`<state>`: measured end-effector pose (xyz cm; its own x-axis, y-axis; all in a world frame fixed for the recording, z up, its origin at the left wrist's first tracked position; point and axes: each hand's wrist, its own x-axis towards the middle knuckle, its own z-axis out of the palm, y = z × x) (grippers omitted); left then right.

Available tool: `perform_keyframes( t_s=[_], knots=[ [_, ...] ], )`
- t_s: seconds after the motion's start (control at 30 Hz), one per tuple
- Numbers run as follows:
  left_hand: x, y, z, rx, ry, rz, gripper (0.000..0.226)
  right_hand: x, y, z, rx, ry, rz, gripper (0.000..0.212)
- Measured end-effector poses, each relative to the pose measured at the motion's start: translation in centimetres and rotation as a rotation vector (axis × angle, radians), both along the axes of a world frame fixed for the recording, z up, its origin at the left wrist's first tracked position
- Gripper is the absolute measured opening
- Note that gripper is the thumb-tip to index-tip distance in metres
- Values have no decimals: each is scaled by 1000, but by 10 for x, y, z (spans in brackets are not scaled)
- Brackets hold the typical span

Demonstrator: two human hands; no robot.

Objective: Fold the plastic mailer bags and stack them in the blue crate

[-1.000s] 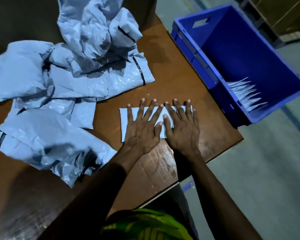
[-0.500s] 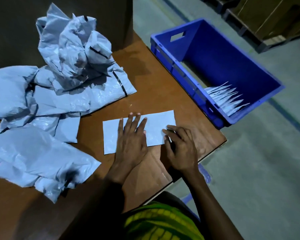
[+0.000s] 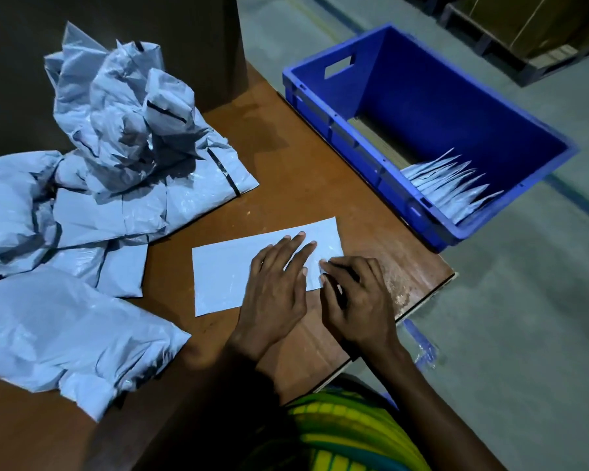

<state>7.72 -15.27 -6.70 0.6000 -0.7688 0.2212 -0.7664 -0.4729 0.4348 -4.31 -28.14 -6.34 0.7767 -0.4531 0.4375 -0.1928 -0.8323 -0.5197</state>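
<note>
Brown tabletop [image 3: 303,171], grey concrete floor [image 3: 524,300] at right. Left hand [image 3: 276,287] lies flat on folded mailer [image 3: 225,277]; right hand [image 3: 357,300] seemingly pinches its edge.

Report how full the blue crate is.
Mostly empty: the blue crate holds one short row of folded mailers at its near end.

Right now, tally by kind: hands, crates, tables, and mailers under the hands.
hands: 2 (left hand, right hand)
blue crate: 1
table: 1
mailer under the hands: 1
total: 5
</note>
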Motion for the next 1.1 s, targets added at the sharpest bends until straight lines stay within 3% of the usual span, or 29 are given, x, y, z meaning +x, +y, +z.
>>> perform_keyframes(
  t_s=[0.3, 0.57, 0.87, 1.1],
  knots=[
    [29, -25, 37, -57, 66, -20, 33, -2, 3, 15, -52, 37, 55, 21],
    [38, -31, 16, -116, 200, -11, 27, 3, 9, 14, 45, 93, 59, 23],
    [23, -7, 26, -144, 54, 71, 26, 24, 15, 19, -17, 164, 23, 18],
    [6, 1, 16, -88, -33, 113, 31, 46, -17, 41, 66, 171, 91, 15]
  ],
)
